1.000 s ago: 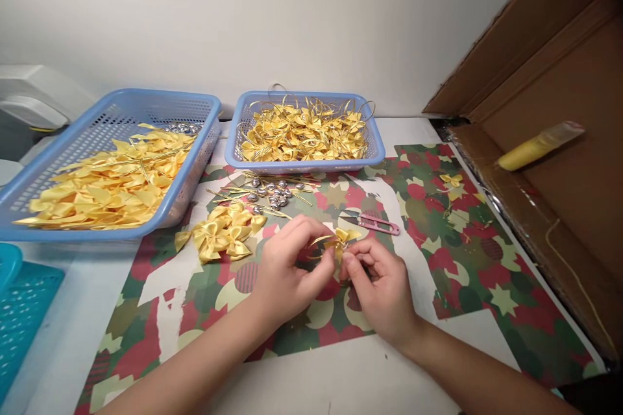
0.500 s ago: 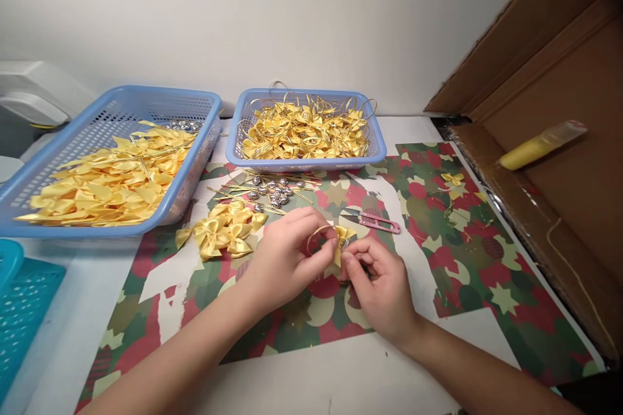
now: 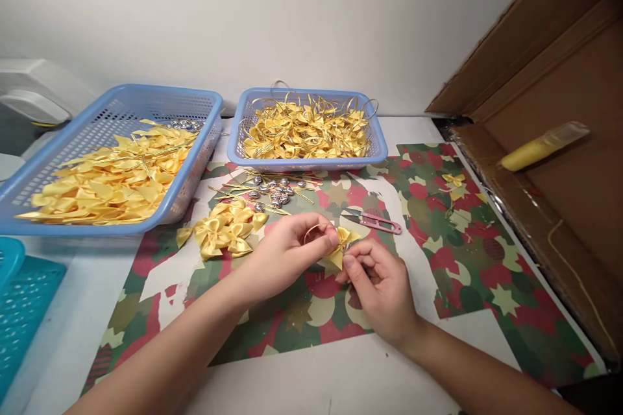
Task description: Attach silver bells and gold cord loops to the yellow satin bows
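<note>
Yellow bow (image 3: 344,241) is held just above the patterned paper sheet (image 3: 462,259), mid-desk, between both hands. Left hand (image 3: 287,253): thumb and forefinger pressed together on the bow's left side, with a thin gold loop (image 3: 315,229) arcing up over that pinch. Right hand (image 3: 384,285): fingers (image 3: 351,264) curled in, tips pinching the bow's lower right edge. Step in hand reads as fine two-handed work at the bow's centre, loop against ribbon. My read: anything further needs both pinches kept tight and small, controlled fingertip moves, since the parts are tiny and slippery-looking. Pink snips (image 3: 377,222) lie on the sheet just behind the right hand, untouched. To the left of the hands sits a loose pile of bows (image 3: 226,230), and behind it silver bells (image 3: 275,191) among gold cord pieces (image 3: 233,192). Further back, the small blue basket (image 3: 306,164) holds bows with loops, and the big blue basket (image 3: 97,228) holds plain bows plus a few bells at its far end. One stray bow (image 3: 452,179) lies on the sheet to the right. A cardboard box (image 3: 559,207) with a yellow tube (image 3: 540,146) in it is far right, a teal basket (image 3: 24,298) is cut off at the left edge. Hard to make out: the bow's knot is covered by fingertips, so I can't tell how the loop is fixed; possibly a small silver part is there, not sure.
</note>
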The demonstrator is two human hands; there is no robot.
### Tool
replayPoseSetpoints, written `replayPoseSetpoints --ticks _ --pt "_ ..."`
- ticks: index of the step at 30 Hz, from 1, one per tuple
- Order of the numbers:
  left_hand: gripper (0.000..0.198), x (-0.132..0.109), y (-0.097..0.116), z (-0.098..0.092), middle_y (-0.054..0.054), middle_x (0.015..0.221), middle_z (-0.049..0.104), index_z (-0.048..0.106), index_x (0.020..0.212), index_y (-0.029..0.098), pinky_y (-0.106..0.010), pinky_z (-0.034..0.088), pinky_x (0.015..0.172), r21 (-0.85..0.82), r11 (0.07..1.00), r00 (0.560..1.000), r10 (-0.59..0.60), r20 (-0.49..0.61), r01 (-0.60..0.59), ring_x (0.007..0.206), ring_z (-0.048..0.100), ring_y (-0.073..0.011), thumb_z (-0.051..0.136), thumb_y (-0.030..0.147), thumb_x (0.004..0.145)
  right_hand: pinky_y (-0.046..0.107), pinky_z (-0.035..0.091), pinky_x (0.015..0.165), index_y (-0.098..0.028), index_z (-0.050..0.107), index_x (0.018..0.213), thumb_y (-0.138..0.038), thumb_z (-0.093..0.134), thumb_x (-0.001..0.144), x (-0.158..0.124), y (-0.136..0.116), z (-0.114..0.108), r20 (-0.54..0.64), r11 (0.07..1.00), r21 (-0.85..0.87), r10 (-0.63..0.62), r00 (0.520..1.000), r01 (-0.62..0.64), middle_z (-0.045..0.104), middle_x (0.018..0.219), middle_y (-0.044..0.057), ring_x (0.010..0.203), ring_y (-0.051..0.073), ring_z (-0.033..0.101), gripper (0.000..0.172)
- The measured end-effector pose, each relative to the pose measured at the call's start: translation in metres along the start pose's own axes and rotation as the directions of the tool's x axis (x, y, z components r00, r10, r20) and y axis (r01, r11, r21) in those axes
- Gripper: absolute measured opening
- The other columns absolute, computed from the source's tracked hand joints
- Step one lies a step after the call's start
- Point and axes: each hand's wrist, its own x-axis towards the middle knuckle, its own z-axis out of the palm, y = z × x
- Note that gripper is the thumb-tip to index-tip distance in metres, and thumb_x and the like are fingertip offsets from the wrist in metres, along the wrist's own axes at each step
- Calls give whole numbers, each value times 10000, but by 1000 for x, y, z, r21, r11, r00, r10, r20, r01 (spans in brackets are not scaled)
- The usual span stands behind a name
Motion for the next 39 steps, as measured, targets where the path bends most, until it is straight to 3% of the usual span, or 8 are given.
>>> replayPoseSetpoints --ticks 5,9,13,17,20,39 --pt "258 2 2 -5 44 695 433 552 759 165 -231 315 618 -98 987 987 -113 118 125 651 364 -102 610 401 846 170 367 411 -201 533 819 -364 532 936 -2 -1 0 58 991 91 93 994 -98 629 633 -12 481 75 501 201" --pt "270 4 2 -7 39 674 415 527 685 169 -241 312 602 -93 982 980 -155 128 167 632 349 -108 596 387 829 170 364 422 -194 530 806 -385 546 927 -2 -2 0 90 983 119 130 987 -140 632 630 -5 508 83 515 226" --pt "251 3 4 -7 35 673 433 536 696 172 -240 325 594 -73 984 983 -154 100 162 631 376 -111 564 379 835 171 357 416 -190 523 789 -405 557 916 0 -4 0 102 977 143 145 984 -159 625 609 -4 485 80 495 253" --pt "115 1 4 -5 30 761 512 545 798 177 -222 381 622 -179 978 989 -85 120 106 679 450 -104 634 244 768 169 346 406 -192 518 781 -430 570 901 1 -5 -2 101 970 154 176 979 -190 591 579 -17 458 74 450 272" --pt "181 0 3 -3 30 795 530 534 850 177 -215 412 636 -220 972 989 -46 141 76 689 476 -94 682 185 746 171 353 400 -194 513 781 -456 571 893 0 -5 -3 98 965 158 195 976 -209 572 575 -23 441 69 412 291" --pt "199 3 -3 -1 21 749 536 538 835 167 -209 419 618 -293 955 994 -22 108 53 654 501 -85 717 225 770 173 356 389 -192 501 792 -464 556 902 1 -5 -4 100 966 171 178 979 -193 581 596 -17 429 63 385 299"
